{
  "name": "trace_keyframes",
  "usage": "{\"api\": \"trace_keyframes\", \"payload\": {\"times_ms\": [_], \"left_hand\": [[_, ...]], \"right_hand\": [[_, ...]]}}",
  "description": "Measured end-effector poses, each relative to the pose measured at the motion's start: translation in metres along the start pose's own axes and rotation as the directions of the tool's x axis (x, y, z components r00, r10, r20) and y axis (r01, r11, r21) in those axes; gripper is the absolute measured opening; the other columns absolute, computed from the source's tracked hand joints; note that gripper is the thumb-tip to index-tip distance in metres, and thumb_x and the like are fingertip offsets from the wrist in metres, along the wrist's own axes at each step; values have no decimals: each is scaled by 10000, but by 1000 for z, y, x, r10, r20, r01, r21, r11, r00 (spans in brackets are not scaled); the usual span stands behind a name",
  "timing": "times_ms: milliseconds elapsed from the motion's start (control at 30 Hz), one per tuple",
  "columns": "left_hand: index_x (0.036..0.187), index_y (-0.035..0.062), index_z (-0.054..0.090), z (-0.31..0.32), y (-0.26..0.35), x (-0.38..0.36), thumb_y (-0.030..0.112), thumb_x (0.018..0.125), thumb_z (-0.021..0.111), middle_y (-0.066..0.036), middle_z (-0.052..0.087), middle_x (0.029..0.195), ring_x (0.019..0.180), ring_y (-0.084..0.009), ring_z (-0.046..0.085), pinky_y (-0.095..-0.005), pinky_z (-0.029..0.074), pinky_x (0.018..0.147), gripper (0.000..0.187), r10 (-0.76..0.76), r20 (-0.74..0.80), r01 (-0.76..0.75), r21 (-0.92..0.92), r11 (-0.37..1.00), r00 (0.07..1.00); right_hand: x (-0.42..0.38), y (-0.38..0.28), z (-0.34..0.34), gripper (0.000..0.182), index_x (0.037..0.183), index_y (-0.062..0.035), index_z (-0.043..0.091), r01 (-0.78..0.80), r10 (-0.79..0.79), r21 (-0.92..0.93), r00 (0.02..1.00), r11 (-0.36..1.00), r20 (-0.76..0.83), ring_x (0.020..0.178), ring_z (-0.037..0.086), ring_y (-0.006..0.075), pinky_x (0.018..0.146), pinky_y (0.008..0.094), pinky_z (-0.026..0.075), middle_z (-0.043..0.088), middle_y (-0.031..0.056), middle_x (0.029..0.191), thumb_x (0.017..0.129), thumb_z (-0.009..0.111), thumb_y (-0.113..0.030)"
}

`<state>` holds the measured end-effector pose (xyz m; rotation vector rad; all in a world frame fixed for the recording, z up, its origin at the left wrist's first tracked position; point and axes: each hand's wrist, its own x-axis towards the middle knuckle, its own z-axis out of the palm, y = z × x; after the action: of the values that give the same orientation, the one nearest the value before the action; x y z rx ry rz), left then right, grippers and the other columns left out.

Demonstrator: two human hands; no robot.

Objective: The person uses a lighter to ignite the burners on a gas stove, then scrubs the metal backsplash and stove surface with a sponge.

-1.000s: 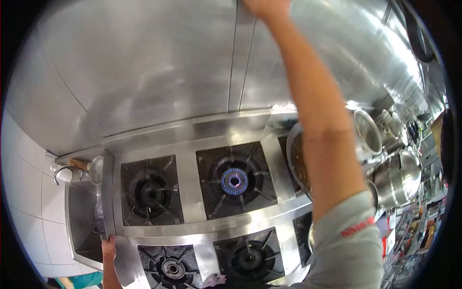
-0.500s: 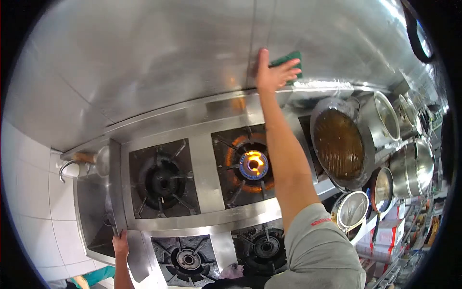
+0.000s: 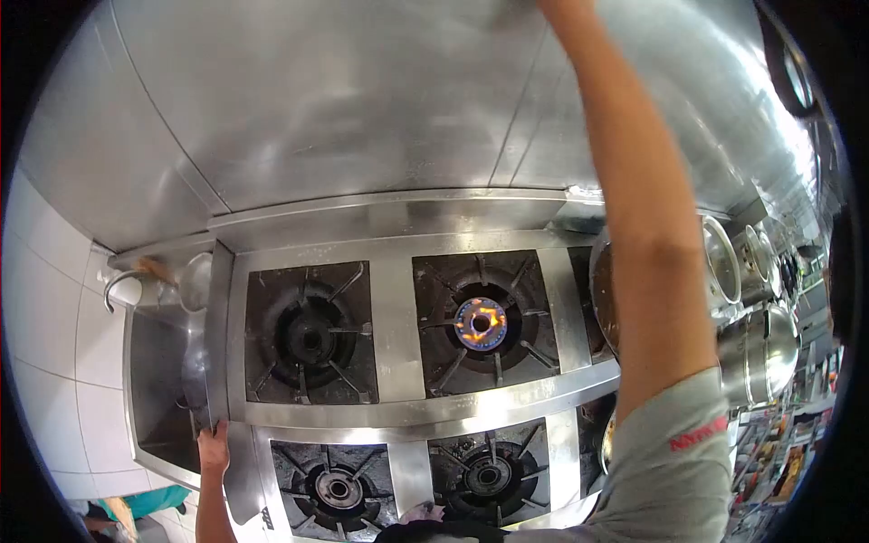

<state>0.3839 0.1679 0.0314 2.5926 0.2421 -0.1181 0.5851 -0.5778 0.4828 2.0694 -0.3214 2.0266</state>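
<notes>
My right arm reaches up across the steel wall panel (image 3: 362, 100), and only the blurred base of my right hand (image 3: 567, 9) shows at the top edge of the view. Its fingers are cut off, and the green scouring pad cannot be made out there. Down at the left, my left hand (image 3: 214, 448) grips the front end of the metal divider (image 3: 220, 335) between the sink and the stove. A gas burner (image 3: 481, 323) burns with blue and orange flame, left of my right forearm.
The sink (image 3: 149, 380) on the left has a faucet (image 3: 113, 290) and a strainer (image 3: 195, 281). Unlit burners (image 3: 310, 339) surround the flame. Behind my right arm stand a wok (image 3: 601, 281), steel pots (image 3: 721, 262) and a large rounded metal vessel (image 3: 760, 357).
My right hand has slid up the wall, from beside the green scouring pad low on the panel to the top edge of view. My left hand stays at the divider; the view has shifted slightly.
</notes>
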Motion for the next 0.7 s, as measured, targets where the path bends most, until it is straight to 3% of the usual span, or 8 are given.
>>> {"api": "trace_keyframes", "payload": {"times_ms": [100,167,267,400,467,533,567,700], "left_hand": [[1015,-80,724,4,-19,1,417,989,656,-358,710,981,992,-512,708,-526,534,824,502,186,-31,-182,105,978,982],[1004,-73,726,-1,-9,-2,412,991,651,-356,711,967,983,-511,709,-527,535,818,491,85,2,-85,114,990,996],[978,-71,727,-6,6,1,407,993,642,-355,710,938,966,-516,707,-525,537,809,485,-39,50,34,89,995,998],[931,-94,722,-10,21,-8,414,987,641,-353,705,914,968,-525,701,-525,538,823,517,-29,23,30,-56,998,999],[944,-95,725,-11,22,-7,412,985,644,-349,707,930,987,-519,701,-526,540,831,515,-57,32,58,-22,998,998],[957,-97,728,-8,20,-7,411,984,647,-344,710,946,1006,-512,701,-528,543,839,514,-94,34,94,7,996,995],[961,-95,728,-8,18,-7,408,982,648,-343,708,952,1017,-508,698,-531,546,842,510,-89,31,89,17,996,996],[977,-75,732,-10,18,-6,400,982,639,-334,707,978,1031,-510,684,-547,553,856,484,-30,6,30,42,999,1000]], "right_hand": [[-169,-7,12,942,1651,-155,375,-6,2,142,1000,990,29,1530,169,636,1194,764,153,216,422,1649,934,618,-715],[-296,-33,-39,963,1642,-108,388,-77,-7,169,895,983,447,1521,149,672,1211,767,120,171,450,1650,939,591,-734],[-386,-35,-81,839,1633,-264,429,-61,-159,258,647,964,745,1560,185,588,1235,733,150,223,296,1713,926,687,-638],[-203,-37,-52,640,1571,-409,501,301,-386,265,840,916,381,1563,324,400,1215,718,246,322,116,1720,966,709,-389],[-73,-40,-22,527,1490,-353,586,384,-395,106,912,917,116,1504,395,421,1156,725,330,452,146,1615,972,682,-354],[33,-52,-14,571,1577,-217,464,212,-227,82,936,974,271,1526,286,498,1201,693,228,376,262,1618,1059,521,-450],[58,-63,-17,669,1680,-162,331,148,-160,81,973,986,167,1596,154,510,1286,636,106,230,318,1712,1110,423,-499],[-22,-87,19,571,1582,-254,506,167,-161,71,983,983,-84,1506,319,571,1171,764,244,383,332,1625,1040,547,-428]]}}
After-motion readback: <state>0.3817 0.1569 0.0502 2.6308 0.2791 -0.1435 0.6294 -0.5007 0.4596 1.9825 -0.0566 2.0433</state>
